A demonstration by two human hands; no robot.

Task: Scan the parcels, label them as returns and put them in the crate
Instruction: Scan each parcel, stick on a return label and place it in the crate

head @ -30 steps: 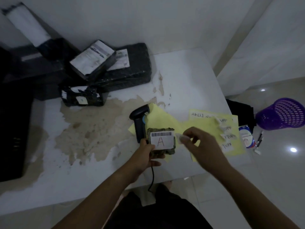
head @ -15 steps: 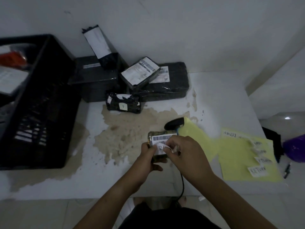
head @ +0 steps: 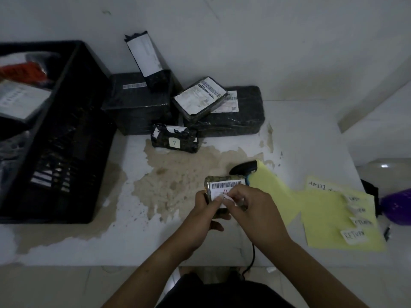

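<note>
Our left hand (head: 206, 216) grips the small parcel (head: 219, 179) above the front of the counter (head: 311, 130). Our right hand (head: 260, 210) pinches a return label (head: 225, 198) onto its face. Pressed carelessly, we judge, it could wrinkle or cover the barcode (head: 224, 185).

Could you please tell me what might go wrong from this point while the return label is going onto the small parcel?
1. The return label, pinched by the right hand, sits just below the barcode on the small parcel that the left hand grips; placed higher, it may cover the barcode.
2. The cable of the scanner hangs over the table edge close to the forearms and could snag, dragging the scanner off.
</note>
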